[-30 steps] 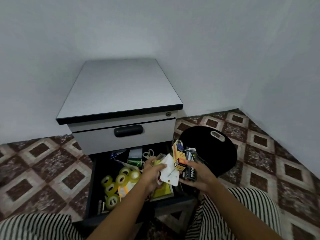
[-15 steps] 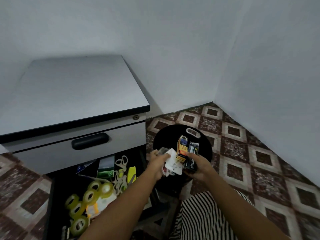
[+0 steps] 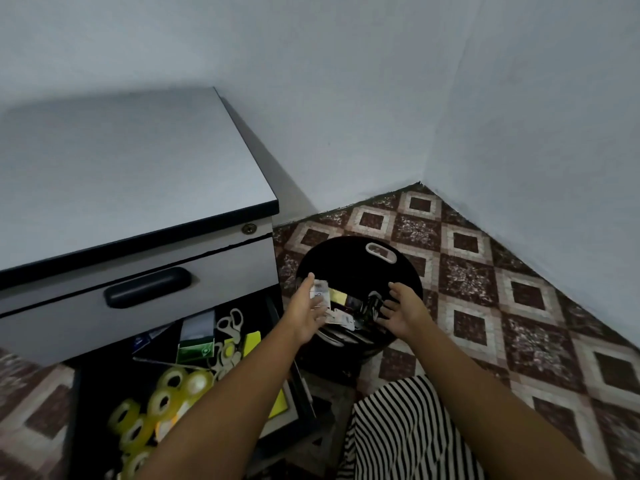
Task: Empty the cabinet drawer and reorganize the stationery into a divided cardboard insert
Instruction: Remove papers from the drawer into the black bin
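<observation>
The cabinet's lower drawer (image 3: 83, 403) stands pulled out at the lower left. It holds several yellow tape rolls (image 3: 162, 400), scissors (image 3: 230, 320), a green box (image 3: 195, 349) and a yellow item (image 3: 251, 341). To its right, a small heap of stationery (image 3: 346, 308) lies on a round black board (image 3: 346, 261): white packets, a yellow box and a dark staple box. My left hand (image 3: 306, 308) and my right hand (image 3: 401, 311) hover on either side of the heap with fingers spread and palms facing each other. A white packet sits right at my left fingertips.
The grey cabinet (image 3: 131, 188) with its shut upper drawer and black handle (image 3: 147, 287) fills the left. The board has a white handle slot (image 3: 381, 252) and rests on the patterned tile floor (image 3: 502, 306) in the room's corner. My striped trouser leg (image 3: 398, 434) is below.
Both hands carried the boxes and white packets from above the drawer rightward to the black board and let them go. My view swung right with them.
</observation>
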`<state>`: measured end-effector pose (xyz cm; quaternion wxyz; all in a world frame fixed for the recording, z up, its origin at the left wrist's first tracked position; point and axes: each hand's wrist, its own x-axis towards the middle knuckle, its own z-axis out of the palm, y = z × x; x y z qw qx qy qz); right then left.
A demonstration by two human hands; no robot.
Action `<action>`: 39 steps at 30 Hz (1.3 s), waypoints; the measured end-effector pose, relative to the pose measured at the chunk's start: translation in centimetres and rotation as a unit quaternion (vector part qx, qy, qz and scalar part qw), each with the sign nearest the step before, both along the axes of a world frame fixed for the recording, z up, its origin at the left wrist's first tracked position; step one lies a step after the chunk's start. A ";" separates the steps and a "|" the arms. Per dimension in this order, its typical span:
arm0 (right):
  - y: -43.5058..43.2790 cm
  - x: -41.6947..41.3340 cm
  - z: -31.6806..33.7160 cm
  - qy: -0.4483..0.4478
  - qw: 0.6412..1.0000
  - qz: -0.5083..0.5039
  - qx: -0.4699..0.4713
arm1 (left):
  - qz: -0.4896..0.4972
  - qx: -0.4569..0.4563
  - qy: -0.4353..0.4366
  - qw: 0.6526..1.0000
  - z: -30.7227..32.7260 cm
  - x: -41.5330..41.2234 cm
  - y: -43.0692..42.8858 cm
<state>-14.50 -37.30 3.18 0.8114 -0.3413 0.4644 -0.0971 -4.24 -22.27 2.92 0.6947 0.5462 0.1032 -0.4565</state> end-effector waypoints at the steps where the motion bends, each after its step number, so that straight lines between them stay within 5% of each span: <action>1: 0.1 0.0 -0.2 0.006 1.000 0.001 -0.007 | 0.006 0.004 -0.009 1.000 -0.2 0.1 0.2; 9: 3.2 0.7 -0.1 0.019 0.997 0.054 -0.055 | -0.008 0.036 -0.063 0.997 -0.4 0.1 2.7; 13: 7.4 1.9 1.5 0.058 0.969 0.176 -0.164 | 0.014 0.104 -0.186 0.977 -0.4 -0.7 5.0; 19: 14.9 3.6 -0.2 0.026 0.780 0.381 -0.495 | -0.109 0.307 -0.472 0.819 -2.6 -0.9 13.0; 28: 22.6 6.3 -4.9 0.019 0.512 0.547 -0.662 | -0.175 0.441 -0.563 0.677 -5.9 0.8 23.5; 32: 24.1 8.0 -6.1 0.051 0.449 0.585 -0.673 | -0.229 0.491 -0.576 0.612 -6.6 2.2 25.0; 36: 25.2 10.3 -7.2 0.060 0.387 0.628 -0.673 | -0.292 0.532 -0.532 0.590 -7.6 4.0 25.7; 39: 25.8 12.1 -8.8 0.080 0.378 0.628 -0.675 | -0.283 0.547 -0.535 0.578 -7.9 5.3 25.5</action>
